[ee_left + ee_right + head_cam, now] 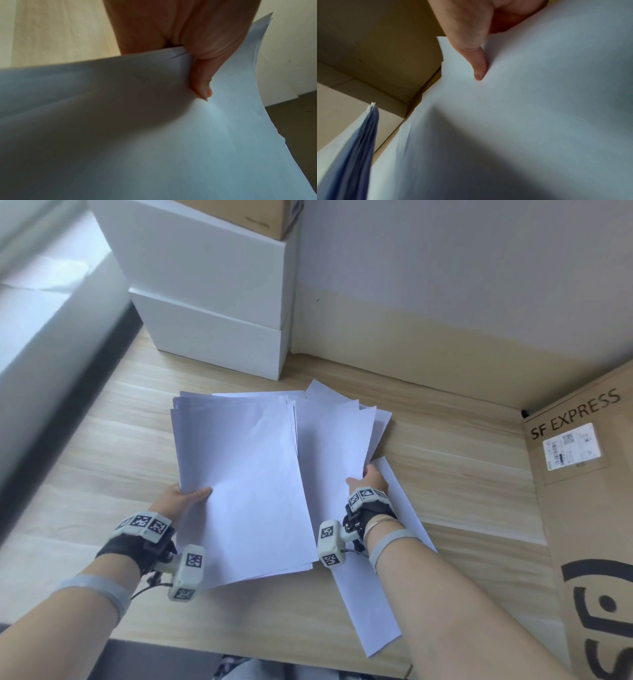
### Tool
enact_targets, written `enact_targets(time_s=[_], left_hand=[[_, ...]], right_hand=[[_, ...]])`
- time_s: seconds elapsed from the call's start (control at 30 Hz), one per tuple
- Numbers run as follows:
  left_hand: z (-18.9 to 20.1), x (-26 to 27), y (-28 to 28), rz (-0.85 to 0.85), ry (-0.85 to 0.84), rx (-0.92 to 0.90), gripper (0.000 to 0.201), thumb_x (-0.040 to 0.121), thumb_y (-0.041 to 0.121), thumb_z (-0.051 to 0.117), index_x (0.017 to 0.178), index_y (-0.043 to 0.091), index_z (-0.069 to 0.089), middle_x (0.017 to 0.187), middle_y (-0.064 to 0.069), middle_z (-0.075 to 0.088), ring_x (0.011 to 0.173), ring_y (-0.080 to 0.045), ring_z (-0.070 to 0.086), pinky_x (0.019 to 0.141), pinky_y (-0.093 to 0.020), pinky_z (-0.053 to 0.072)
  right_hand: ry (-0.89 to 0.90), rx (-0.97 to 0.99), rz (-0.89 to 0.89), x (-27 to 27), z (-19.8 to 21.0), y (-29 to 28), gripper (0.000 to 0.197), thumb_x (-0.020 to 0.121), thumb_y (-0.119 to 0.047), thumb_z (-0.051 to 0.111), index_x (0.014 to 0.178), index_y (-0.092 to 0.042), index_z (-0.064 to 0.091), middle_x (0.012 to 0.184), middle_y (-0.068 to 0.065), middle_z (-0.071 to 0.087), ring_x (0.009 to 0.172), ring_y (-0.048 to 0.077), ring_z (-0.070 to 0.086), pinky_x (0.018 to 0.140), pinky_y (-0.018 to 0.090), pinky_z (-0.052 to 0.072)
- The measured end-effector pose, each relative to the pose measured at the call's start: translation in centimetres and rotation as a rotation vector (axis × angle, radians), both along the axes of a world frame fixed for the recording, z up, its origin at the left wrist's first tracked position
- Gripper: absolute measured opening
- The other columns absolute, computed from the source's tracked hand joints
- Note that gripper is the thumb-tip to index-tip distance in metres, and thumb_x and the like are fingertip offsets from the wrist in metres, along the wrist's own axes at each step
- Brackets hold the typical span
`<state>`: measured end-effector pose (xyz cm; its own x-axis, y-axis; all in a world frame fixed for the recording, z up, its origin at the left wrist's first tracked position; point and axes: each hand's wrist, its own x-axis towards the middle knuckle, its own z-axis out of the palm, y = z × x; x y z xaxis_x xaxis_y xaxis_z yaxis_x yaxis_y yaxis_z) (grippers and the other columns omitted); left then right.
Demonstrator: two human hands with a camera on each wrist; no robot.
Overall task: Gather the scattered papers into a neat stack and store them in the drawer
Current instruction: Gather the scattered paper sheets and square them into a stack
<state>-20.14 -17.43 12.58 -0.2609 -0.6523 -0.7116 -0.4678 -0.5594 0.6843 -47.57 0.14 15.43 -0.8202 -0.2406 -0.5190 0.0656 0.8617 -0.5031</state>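
Note:
A bundle of white sheets [239, 470] is lifted off the wooden desk, and my left hand [186, 496] pinches its left edge, thumb on top. The left wrist view shows that thumb [200, 81] pressed onto the sheets [154, 135]. My right hand [368, 479] grips a second, fanned bundle of sheets [335, 433] at its right edge; its thumb [476, 60] lies on the paper [522, 121]. One loose sheet [380, 583] lies flat on the desk under my right wrist. No drawer is in view.
Two stacked white boxes [212, 296] stand at the back left of the desk [462, 474], with a brown carton [260, 213] on top. A large SF EXPRESS cardboard box [589, 508] stands at the right. A wall runs behind.

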Motion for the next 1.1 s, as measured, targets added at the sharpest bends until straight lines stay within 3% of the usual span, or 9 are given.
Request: enact_targets(time_s=[0.17, 0.27, 0.33, 0.47, 0.63, 0.77, 0.87, 1.0, 1.1], left_hand=[[-0.8, -0.8, -0.3, -0.025, -0.013, 0.014, 0.048, 0.066, 0.021, 0.079, 0.108, 0.004, 0.061, 0.115, -0.03, 0.063, 0.107, -0.047, 0.06, 0.099, -0.06, 0.043], [-1.0, -1.5, -0.3, -0.036, -0.028, 0.018, 0.036, 0.075, 0.016, 0.075, 0.106, 0.006, 0.06, 0.117, -0.03, 0.062, 0.108, -0.047, 0.059, 0.099, -0.06, 0.043], [-0.3, -2.3, 0.1, -0.052, -0.032, 0.025, 0.031, 0.08, 0.015, 0.07, 0.107, 0.004, 0.06, 0.115, -0.03, 0.062, 0.107, -0.047, 0.059, 0.098, -0.061, 0.042], [0.7, -3.7, 0.9, -0.059, -0.028, 0.015, 0.038, 0.084, 0.008, 0.065, 0.118, -0.005, 0.055, 0.107, -0.026, 0.06, 0.098, -0.04, 0.058, 0.098, -0.057, 0.043], [0.4, -3.8, 1.0, -0.06, -0.1, -0.016, 0.041, 0.083, 0.011, 0.066, 0.116, -0.011, 0.055, 0.105, -0.028, 0.061, 0.095, -0.038, 0.057, 0.098, -0.057, 0.043], [0.6, -4.1, 1.4, -0.114, -0.158, -0.037, 0.04, 0.084, 0.009, 0.065, 0.116, -0.014, 0.054, 0.094, -0.023, 0.06, 0.078, -0.035, 0.056, 0.086, -0.044, 0.044], [0.6, -4.6, 1.5, -0.117, -0.158, -0.013, 0.042, 0.084, 0.007, 0.065, 0.119, -0.014, 0.053, 0.1, -0.022, 0.057, 0.088, -0.036, 0.055, 0.086, -0.045, 0.044], [0.6, -5.4, 1.9, -0.127, -0.163, 0.009, 0.045, 0.084, 0.01, 0.066, 0.12, -0.013, 0.053, 0.102, -0.024, 0.058, 0.092, -0.036, 0.056, 0.092, -0.049, 0.046], [0.3, -6.0, 2.2, -0.151, -0.165, -0.018, 0.042, 0.084, 0.008, 0.065, 0.119, -0.013, 0.053, 0.099, -0.022, 0.056, 0.091, -0.033, 0.054, 0.085, -0.042, 0.044]], right_hand=[[0.049, -0.192, -0.078, -2.9, 1.2, 2.8, 0.041, 0.083, 0.002, 0.058, 0.121, -0.01, 0.05, 0.117, 0.011, 0.065, 0.098, 0.025, 0.063, 0.075, 0.023, 0.041], [0.075, -0.222, -0.139, -5.0, 2.1, 5.0, 0.052, 0.083, 0.004, 0.059, 0.13, -0.012, 0.045, 0.126, 0.01, 0.061, 0.109, 0.028, 0.061, 0.079, 0.023, 0.041], [0.104, -0.222, -0.171, -6.2, 2.6, 6.2, 0.049, 0.084, 0.004, 0.058, 0.13, -0.008, 0.047, 0.127, 0.012, 0.061, 0.112, 0.029, 0.06, 0.08, 0.023, 0.04], [0.131, -0.255, -0.229, -8.0, 3.1, 8.2, 0.044, 0.084, 0.008, 0.056, 0.127, -0.001, 0.05, 0.127, 0.017, 0.06, 0.113, 0.031, 0.059, 0.082, 0.025, 0.04], [0.15, -0.308, -0.303, -9.5, 3.3, 10.3, 0.045, 0.083, 0.007, 0.059, 0.127, 0.0, 0.051, 0.128, 0.018, 0.058, 0.116, 0.032, 0.058, 0.086, 0.027, 0.041], [0.14, -0.345, -0.332, -10.4, 3.6, 11.6, 0.043, 0.085, 0.001, 0.06, 0.127, -0.001, 0.05, 0.127, 0.017, 0.059, 0.115, 0.031, 0.058, 0.09, 0.032, 0.043], [0.103, -0.397, -0.35, -10.9, 4.1, 12.1, 0.038, 0.086, -0.001, 0.06, 0.123, 0.001, 0.05, 0.123, 0.018, 0.06, 0.11, 0.031, 0.059, 0.088, 0.032, 0.044], [0.024, -0.502, -0.335, -11.0, 4.6, 11.8, 0.034, 0.086, 0.002, 0.061, 0.12, 0.003, 0.053, 0.124, 0.023, 0.06, 0.1, 0.025, 0.059, 0.096, 0.042, 0.047], [0.043, -0.402, -0.252, -10.5, 4.7, 11.2, 0.035, 0.088, 0.002, 0.058, 0.122, 0.005, 0.055, 0.123, 0.021, 0.061, 0.108, 0.031, 0.06, 0.091, 0.034, 0.045]])
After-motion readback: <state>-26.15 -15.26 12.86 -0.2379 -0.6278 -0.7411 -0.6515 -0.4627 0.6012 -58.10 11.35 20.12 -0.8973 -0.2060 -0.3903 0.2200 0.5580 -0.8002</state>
